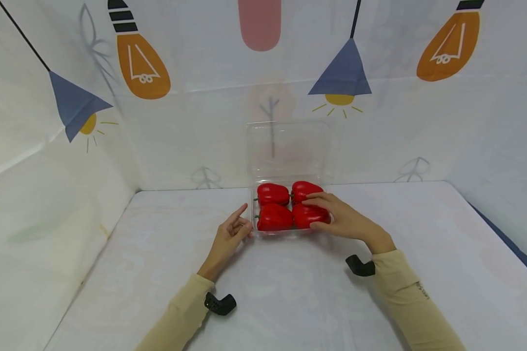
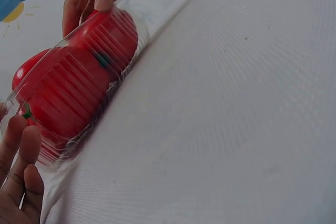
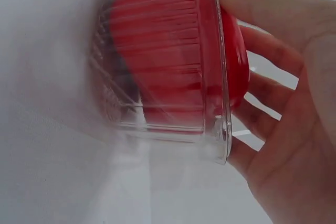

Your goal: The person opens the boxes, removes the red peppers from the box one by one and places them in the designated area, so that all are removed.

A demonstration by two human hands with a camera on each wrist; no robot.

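Observation:
Several red bell peppers (image 1: 274, 217) with green stems lie in two rows in a clear plastic clamshell box (image 1: 285, 232). Its transparent lid (image 1: 290, 151) stands raised behind them. My right hand (image 1: 349, 217) grips the front right pepper (image 1: 307, 216), thumb at the front and fingers over the top; in the right wrist view that pepper (image 3: 239, 61) is in the box, bulging above the rim. At the box's left side is my left hand (image 1: 229, 239), index finger extended and the others loosely bent. Its fingers (image 2: 30, 142) hold nothing and lie close to the box wall.
A white cloth covers the table (image 1: 285, 292). Behind it hangs a white backdrop (image 1: 193, 131) printed with lamps and bulbs, and another white sheet (image 1: 48, 219) closes the left side. A black curved device (image 1: 219, 304) sits by each sleeve cuff.

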